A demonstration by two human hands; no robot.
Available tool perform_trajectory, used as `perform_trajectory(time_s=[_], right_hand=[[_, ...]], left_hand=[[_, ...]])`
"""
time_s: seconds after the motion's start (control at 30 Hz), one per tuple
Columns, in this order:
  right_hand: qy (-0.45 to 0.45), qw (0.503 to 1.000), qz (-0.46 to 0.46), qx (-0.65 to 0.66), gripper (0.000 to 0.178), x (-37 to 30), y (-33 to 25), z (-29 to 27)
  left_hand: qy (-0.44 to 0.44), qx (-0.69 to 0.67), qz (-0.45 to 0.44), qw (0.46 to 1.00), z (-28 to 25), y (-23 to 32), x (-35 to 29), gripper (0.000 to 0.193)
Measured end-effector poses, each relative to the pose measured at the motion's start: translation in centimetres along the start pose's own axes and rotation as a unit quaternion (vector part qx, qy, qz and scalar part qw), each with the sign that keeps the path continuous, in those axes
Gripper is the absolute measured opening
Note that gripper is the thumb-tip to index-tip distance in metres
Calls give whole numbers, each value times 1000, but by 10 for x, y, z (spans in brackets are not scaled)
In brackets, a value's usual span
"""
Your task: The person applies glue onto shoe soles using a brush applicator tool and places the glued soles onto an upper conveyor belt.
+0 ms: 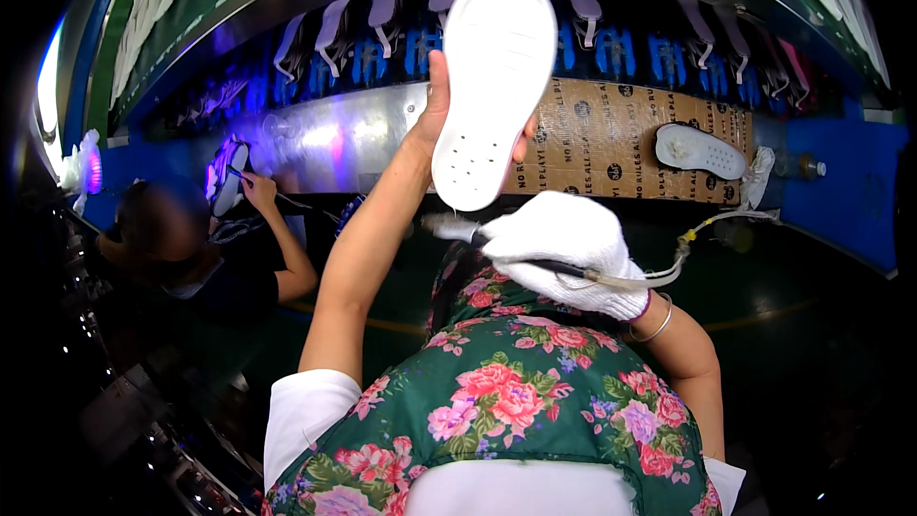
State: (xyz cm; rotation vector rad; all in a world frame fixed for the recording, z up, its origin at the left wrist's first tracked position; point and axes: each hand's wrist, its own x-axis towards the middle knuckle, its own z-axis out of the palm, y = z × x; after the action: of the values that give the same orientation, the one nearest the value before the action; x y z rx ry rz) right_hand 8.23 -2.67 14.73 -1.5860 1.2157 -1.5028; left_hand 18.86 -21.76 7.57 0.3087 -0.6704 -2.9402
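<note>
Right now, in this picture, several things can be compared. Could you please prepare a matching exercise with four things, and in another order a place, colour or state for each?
1. Left hand
2. Right hand
3. Flowered garment
4. Dark-rimmed sole

A. Lying on the cardboard
B. Bare, holding up a white sole
C. White-gloved, holding a brush-like tool
D. Dark green with pink blossoms

Pairs: 1-B, 2-C, 3-D, 4-A

"What does the sole (492,96) look like?"
"White, leaning slightly, its wide rounded end uppermost. Faint lines cross that part; small dark holes dot the narrower lower end."
"And the brush (453,227)?"
"Black-handled, greyish at the tip, slanting just below the sole. The tip points left."
</note>
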Motion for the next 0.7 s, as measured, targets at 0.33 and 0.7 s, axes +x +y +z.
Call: perform_trajectory(time_s=[0.33,0.7], right_hand=[[-38,998,-23,-50,28,-8,2,12],[-31,999,13,-29,21,0,9,8]], left_hand=[[-54,57,-234,969,-1,-1,2,98],[51,548,-284,785,28,20,15,94]])
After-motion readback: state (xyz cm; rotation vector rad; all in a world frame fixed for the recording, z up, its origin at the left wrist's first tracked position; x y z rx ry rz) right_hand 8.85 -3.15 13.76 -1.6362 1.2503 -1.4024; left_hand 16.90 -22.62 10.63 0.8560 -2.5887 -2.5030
